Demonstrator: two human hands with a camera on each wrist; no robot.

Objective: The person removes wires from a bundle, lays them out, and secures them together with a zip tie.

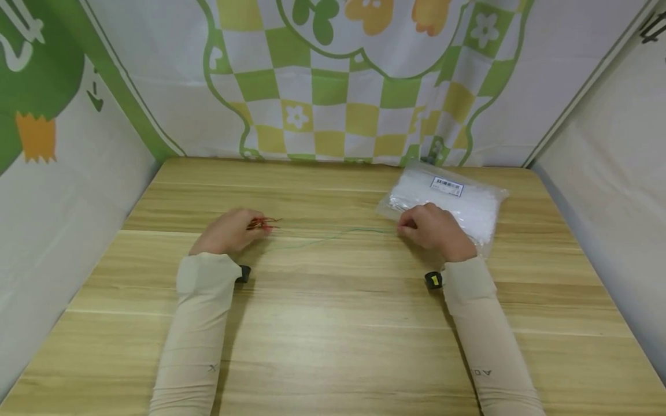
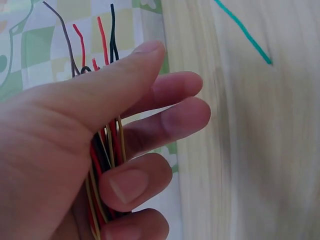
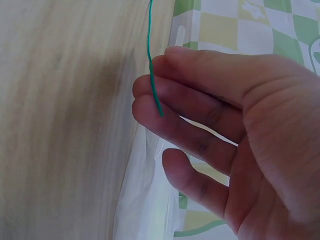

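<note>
Pinching noted at the right hand (image 1: 434,231) – fingertips on the green wire (image 3: 150,40) near one end. Its other end lies loose above the wooden table (image 1: 333,346), near the left hand (image 1: 225,232), whose fingers curl round a wire bundle (image 2: 102,152) – red, black, yellowish. Labelled plastic bag (image 1: 476,202): beside the right hand.

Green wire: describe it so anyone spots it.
Over the wooden table, find the right hand. From its fingers, the green wire stretches toward the left hand. It's the lone green strand; the left hand's wire bundle shows red, black and tan.
</note>
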